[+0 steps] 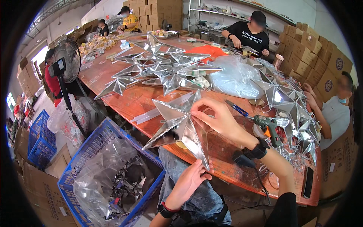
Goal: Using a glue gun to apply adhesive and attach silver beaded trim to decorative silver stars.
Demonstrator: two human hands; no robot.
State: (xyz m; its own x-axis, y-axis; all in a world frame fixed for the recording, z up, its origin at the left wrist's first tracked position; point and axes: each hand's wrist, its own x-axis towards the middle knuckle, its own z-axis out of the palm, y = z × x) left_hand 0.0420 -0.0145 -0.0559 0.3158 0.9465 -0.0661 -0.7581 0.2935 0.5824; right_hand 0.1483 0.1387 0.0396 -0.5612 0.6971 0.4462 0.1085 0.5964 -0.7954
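Note:
A shiny silver five-pointed star ornament point(181, 126) with beaded trim along its ridges is held over the table's near edge. My left hand point(189, 181) is closed at its lowest point, thumb and fingers around the tip. My right hand point(217, 117) pinches with thumb and forefinger at the trim near the star's centre; whether a loose strand is between them is hidden. Right of it lie blue-handled pliers point(237, 108) and a green glue gun point(269, 130) with an orange trigger. Clear strips point(148, 115) lie partly behind the star.
Silver stars point(159, 68) are piled on the red-brown table point(102, 75), with more stars point(291, 100) at right. A plastic bag point(236, 77) lies between. A blue crate point(70, 189), a fan point(70, 62) and a phone point(307, 182) are nearby. Several co-workers sit around.

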